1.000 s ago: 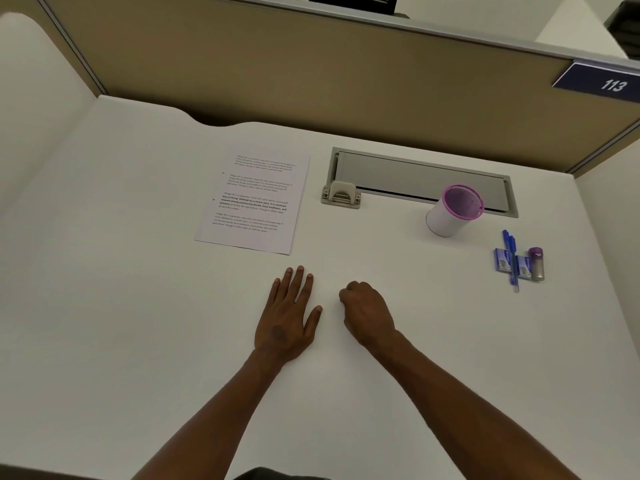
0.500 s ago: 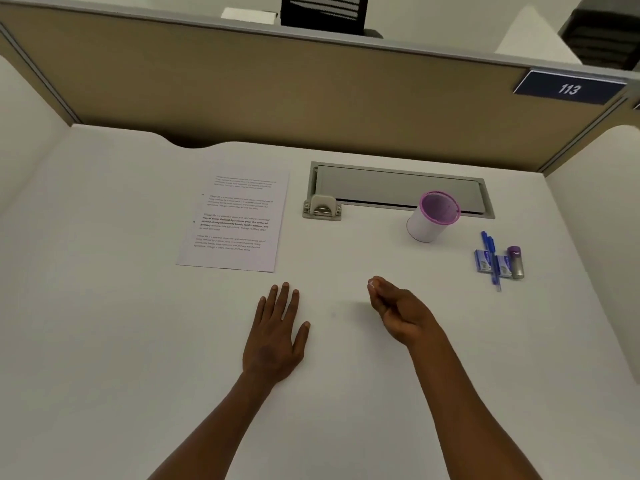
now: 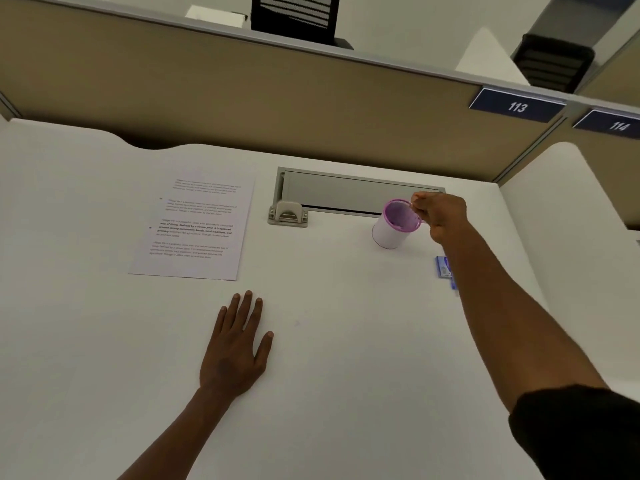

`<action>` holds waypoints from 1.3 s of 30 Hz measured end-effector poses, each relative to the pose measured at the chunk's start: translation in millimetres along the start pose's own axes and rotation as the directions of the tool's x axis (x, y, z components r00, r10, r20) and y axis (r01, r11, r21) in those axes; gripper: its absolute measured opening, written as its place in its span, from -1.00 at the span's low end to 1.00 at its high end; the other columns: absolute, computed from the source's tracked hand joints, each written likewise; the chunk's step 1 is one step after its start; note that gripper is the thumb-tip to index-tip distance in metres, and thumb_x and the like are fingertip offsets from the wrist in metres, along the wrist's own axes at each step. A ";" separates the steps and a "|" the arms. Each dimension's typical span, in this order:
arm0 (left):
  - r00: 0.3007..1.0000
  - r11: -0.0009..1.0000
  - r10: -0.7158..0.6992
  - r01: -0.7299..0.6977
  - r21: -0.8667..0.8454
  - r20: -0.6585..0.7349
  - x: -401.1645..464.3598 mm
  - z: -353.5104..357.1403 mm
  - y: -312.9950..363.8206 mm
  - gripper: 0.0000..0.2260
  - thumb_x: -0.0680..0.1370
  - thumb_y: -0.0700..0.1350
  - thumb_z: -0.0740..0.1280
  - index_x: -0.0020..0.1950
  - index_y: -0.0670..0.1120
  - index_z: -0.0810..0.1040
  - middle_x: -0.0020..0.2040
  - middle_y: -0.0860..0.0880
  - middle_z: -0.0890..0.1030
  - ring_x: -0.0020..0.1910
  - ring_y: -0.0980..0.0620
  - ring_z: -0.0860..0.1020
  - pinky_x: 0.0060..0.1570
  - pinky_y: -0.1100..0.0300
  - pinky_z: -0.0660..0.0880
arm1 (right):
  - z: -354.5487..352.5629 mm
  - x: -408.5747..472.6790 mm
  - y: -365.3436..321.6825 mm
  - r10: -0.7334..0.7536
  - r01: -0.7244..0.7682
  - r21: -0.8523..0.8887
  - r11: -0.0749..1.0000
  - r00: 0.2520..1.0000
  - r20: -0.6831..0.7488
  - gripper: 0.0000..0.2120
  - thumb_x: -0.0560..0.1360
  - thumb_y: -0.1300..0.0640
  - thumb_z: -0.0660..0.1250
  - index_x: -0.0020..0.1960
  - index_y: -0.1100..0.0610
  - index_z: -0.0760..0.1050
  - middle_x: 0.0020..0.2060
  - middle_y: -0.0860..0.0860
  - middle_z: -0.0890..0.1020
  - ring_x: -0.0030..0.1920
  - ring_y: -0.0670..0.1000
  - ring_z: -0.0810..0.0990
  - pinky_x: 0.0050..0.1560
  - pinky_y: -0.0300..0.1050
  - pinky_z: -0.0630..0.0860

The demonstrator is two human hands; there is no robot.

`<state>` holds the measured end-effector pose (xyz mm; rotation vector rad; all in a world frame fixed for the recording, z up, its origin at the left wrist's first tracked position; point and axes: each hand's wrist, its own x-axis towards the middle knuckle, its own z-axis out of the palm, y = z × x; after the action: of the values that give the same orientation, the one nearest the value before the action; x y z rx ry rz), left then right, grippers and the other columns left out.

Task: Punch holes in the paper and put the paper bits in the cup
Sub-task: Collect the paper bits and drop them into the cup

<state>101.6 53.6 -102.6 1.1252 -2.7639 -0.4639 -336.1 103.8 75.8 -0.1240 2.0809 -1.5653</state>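
A printed sheet of paper [image 3: 197,227] lies flat on the white desk [image 3: 329,358], left of centre. A beige hole punch [image 3: 288,213] stands just right of the sheet's top. The white cup with a purple rim [image 3: 393,230] stands further right. My right hand [image 3: 440,214] hovers at the cup's right rim with its fingertips pinched together over the opening; whatever it pinches is too small to see. My left hand [image 3: 235,348] lies flat on the desk, fingers straight, below the sheet.
A grey cable tray lid [image 3: 356,192] is set into the desk behind the punch and cup. Small blue boxes [image 3: 443,266] lie right of the cup, partly hidden by my right forearm. A tan partition [image 3: 277,98] closes the back.
My right hand left the desk beside my left hand, pinched its fingertips, and travelled up and right to the cup's rim. The left hand stayed flat. The camera tilted up.
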 end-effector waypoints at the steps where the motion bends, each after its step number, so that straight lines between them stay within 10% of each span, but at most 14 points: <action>1: 1.000 1.000 0.000 0.000 0.001 -0.001 -0.1 -0.1 0.1 -0.39 0.63 0.19 0.03 0.64 0.01 0.01 0.65 0.01 -0.04 0.63 0.00 -0.08 0.58 -0.01 -0.01 | 2.8 7.0 3.9 -0.059 0.050 -0.203 0.978 0.997 -0.039 -0.78 0.40 0.35 0.44 0.05 0.28 0.64 -0.17 0.08 0.67 -0.08 0.05 0.64 -0.09 -0.12 0.63; 8: 1.000 1.000 -0.004 0.004 -0.003 -0.011 0.4 -0.6 0.9 -0.39 0.63 0.19 0.05 0.63 0.00 0.03 0.65 0.01 -0.02 0.63 0.01 -0.06 0.58 0.01 -0.03 | 22.3 19.6 19.3 -0.351 0.352 -0.863 0.363 0.909 0.223 -0.76 0.40 0.22 0.48 0.06 0.23 0.68 0.04 0.14 0.70 0.09 0.16 0.64 0.10 -0.06 0.55; 19: 1.000 1.000 -0.014 0.014 0.000 0.014 0.1 -4.9 3.5 -0.38 0.64 0.19 0.06 0.64 0.00 0.00 0.65 0.00 -0.03 0.63 0.01 -0.09 0.57 0.01 -0.03 | 28.4 15.5 22.4 -0.447 0.378 -0.904 0.198 0.856 0.260 -0.76 0.49 0.11 0.41 0.08 0.23 0.65 -0.01 0.18 0.70 0.01 0.18 0.64 0.03 -0.07 0.55; 33: 1.000 1.000 -0.022 0.022 0.010 0.012 -1.1 -3.9 1.4 -0.39 0.64 0.19 0.04 0.64 0.01 -0.02 0.65 0.01 -0.04 0.63 0.02 -0.11 0.57 0.02 -0.05 | 20.0 7.6 27.5 -0.581 0.418 -0.868 0.268 0.789 0.200 -0.80 0.52 0.21 0.33 0.04 0.26 0.67 -0.07 0.21 0.71 -0.03 0.21 0.65 0.06 -0.05 0.55; 39: 1.000 1.000 -0.007 0.007 0.006 -0.025 0.1 2.2 -1.0 -0.38 0.63 0.19 0.04 0.64 0.01 0.00 0.65 0.00 -0.03 0.63 0.01 -0.08 0.57 0.02 -0.04 | -1.6 -9.6 44.0 -0.515 0.437 -0.443 0.783 0.855 -0.067 -0.84 0.47 0.25 0.41 0.04 0.18 0.69 -0.04 0.12 0.72 0.01 0.10 0.68 0.15 -0.01 0.59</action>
<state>101.7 53.4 -105.1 1.1350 -2.7423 -0.4389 -318.3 123.1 39.2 -0.7446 2.6614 -1.4051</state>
